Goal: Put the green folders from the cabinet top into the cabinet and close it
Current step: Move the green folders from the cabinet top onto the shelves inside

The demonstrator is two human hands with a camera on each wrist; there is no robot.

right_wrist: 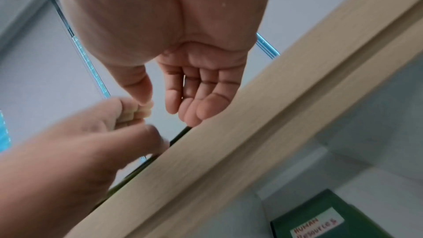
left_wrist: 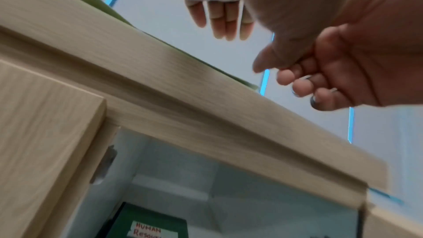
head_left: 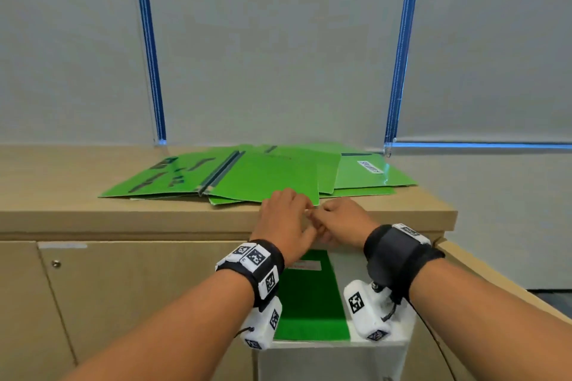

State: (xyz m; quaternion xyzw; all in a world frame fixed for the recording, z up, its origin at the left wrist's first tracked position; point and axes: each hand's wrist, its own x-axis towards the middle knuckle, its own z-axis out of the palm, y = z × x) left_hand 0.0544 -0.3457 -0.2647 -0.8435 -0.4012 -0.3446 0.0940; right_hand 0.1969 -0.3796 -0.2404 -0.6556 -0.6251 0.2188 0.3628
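Several green folders (head_left: 263, 176) lie spread out and overlapping on the wooden cabinet top (head_left: 93, 213). One more green folder (head_left: 309, 297) with a white label lies flat inside the open cabinet; the wrist views show it too (left_wrist: 148, 223) (right_wrist: 320, 220). My left hand (head_left: 294, 207) hovers at the front corner of the nearest folder, fingers relaxed (left_wrist: 224, 21), holding nothing. My right hand (head_left: 328, 216) is close beside it at the top's front edge, fingers loosely curled (right_wrist: 190, 100) and empty. Whether either hand touches the folder is unclear.
The cabinet's right door (head_left: 495, 288) stands open toward me. The left door (head_left: 139, 288) is closed and has a small lock (head_left: 55, 263). A grey wall with blue vertical strips (head_left: 151, 56) rises right behind the folders.
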